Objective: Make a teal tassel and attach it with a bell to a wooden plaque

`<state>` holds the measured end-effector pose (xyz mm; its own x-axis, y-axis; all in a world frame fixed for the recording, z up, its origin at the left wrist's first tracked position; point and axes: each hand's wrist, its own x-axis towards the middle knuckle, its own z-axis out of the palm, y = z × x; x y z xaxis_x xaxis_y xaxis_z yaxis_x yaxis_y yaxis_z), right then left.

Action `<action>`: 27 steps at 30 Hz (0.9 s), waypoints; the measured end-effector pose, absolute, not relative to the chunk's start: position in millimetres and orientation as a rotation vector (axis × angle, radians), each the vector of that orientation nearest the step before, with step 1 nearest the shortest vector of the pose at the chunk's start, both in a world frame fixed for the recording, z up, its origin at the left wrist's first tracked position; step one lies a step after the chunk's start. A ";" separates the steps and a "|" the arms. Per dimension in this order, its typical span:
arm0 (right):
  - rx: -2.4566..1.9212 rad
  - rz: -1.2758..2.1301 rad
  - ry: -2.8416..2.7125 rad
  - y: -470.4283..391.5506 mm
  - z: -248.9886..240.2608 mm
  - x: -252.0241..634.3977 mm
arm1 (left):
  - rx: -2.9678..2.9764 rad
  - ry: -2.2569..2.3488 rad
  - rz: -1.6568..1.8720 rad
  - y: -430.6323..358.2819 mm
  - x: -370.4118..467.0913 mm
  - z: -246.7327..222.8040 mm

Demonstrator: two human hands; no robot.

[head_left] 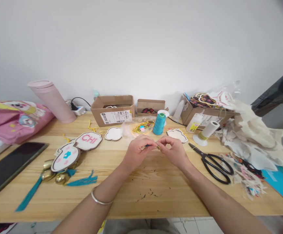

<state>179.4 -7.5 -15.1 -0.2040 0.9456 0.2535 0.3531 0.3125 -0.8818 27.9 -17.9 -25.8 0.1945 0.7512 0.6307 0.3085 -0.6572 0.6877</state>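
Observation:
Over the middle of the wooden table, my left hand (139,150) and my right hand (172,151) meet at the fingertips, both closed in a pinch. A short dark-blue strand shows at my left fingers. A tiny gold-coloured piece peeks out between my right finger and thumb; its kind is too small to tell. Just behind the hands stands a cone of turquoise thread (159,124). Beside it lies a clear bag with yellow cords (143,126). White cloud-shaped patches (113,133) lie on either side, one (177,135) partly behind my right hand.
Left are embroidered pendants (89,140) with brass bells (62,178) and turquoise tassels (83,180), a phone (12,167) and a pink tumbler (52,101). Cardboard boxes (113,110) line the wall. Black scissors (216,164), a glue bottle (195,122) and fabric scraps (251,136) lie right.

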 end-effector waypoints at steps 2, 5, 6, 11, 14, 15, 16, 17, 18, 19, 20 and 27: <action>-1.183 0.931 -1.728 -7.9 -13.0 180.1 | 2.132 0.950 1.508 -16.1 26.9 -28.3; -1.187 0.995 -1.721 -8.0 -11.4 180.9 | 2.193 0.918 1.512 -14.4 25.9 -30.5; -1.188 1.014 -1.717 -7.8 -11.7 181.0 | 2.203 0.920 1.496 -14.4 25.8 -30.5; -1.151 1.136 -1.673 -4.0 -18.8 181.2 | 2.104 1.024 1.413 -17.1 27.3 -25.5; -1.126 1.168 -1.657 0.3 -26.1 183.2 | 1.954 1.112 1.373 -17.6 28.0 -23.4; -1.132 1.148 -1.671 1.7 -28.1 184.4 | 1.893 1.136 1.357 -17.3 28.1 -23.4; -1.142 1.098 -1.691 2.8 -29.6 185.9 | 1.817 1.156 1.339 -16.7 28.1 -23.6; -1.152 1.010 -1.709 3.4 -30.1 187.5 | 1.725 1.172 1.321 -15.9 28.1 -24.1; -1.157 0.886 -1.719 3.2 -29.4 189.1 | 1.619 1.184 1.302 -15.1 28.1 -24.8; -1.152 0.737 -1.718 2.1 -27.3 190.4 | 1.506 1.191 1.284 -14.2 28.0 -25.4; -1.135 0.586 -1.709 0.1 -24.0 191.2 | 1.398 1.184 1.266 -13.4 27.9 -26.0; -1.072 0.485 -1.971 -14.8 -11.7 178.3 | 1.035 0.944 1.190 -13.4 27.7 -27.4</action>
<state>178.3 -14.8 -11.7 -0.2999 0.8249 0.4792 0.5084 0.5633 -0.6513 27.7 -13.4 -27.4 0.1366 0.9900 -0.0345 -0.2593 0.0693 0.9633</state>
